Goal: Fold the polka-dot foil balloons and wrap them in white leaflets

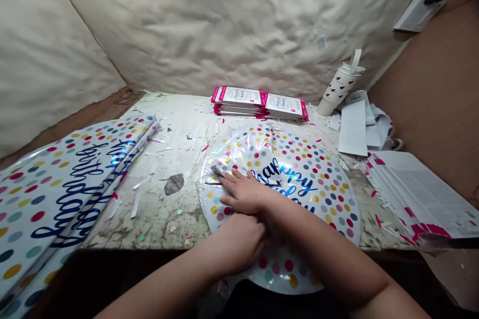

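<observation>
A round foil balloon [329, 174], white with coloured dots and dark blue "happy" lettering, lies flat before me. Its near edge hangs over the table's front, and part of its left side looks folded over. My right hand [245, 192] presses flat on this left part with fingers spread. Beside its fingertips is a small dark grey shiny flap [217, 170]. Just below the right wrist, my left hand [245, 234] rests curled against the balloon; its fingertips are hidden, so what it grips cannot be made out.
Several dotted foil balloons [75, 179] lie stacked at left. Pink-edged printed packs [243, 95] are piled at the back. A white tumbler with hearts [340, 87] stands at back right, near white paper pieces [354, 127]. White-and-pink card sleeves [422, 194] lie at right. Paper scraps litter the worn table [175, 159].
</observation>
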Demonstrator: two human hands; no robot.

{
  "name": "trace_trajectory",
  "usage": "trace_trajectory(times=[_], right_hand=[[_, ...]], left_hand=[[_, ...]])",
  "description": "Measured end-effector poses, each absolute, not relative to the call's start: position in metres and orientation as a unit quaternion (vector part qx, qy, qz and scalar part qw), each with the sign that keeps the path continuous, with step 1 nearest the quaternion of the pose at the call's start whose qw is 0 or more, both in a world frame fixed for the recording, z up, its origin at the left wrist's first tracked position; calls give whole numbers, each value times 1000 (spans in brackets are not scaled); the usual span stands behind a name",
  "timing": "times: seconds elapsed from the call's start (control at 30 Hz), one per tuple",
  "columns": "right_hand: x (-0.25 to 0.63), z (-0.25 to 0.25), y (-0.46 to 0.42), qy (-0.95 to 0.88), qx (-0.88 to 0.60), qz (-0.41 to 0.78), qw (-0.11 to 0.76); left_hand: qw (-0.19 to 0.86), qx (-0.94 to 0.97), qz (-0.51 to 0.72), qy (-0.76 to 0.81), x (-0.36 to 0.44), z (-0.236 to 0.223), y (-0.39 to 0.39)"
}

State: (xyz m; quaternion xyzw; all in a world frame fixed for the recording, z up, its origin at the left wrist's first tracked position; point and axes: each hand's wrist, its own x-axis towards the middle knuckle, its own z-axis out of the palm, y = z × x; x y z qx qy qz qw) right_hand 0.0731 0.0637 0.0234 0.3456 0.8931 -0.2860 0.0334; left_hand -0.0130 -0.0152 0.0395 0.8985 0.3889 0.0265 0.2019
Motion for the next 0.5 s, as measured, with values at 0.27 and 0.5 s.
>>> trace_trajectory(times=[0.27, 0.5], right_hand=[[83, 5, 67, 867, 381, -283, -152], [73, -4, 69, 844, 482, -165, -169]], left_hand=[[-66, 867, 60, 491, -107, 32, 42], [-115, 860, 120, 483, -98, 47, 49]])
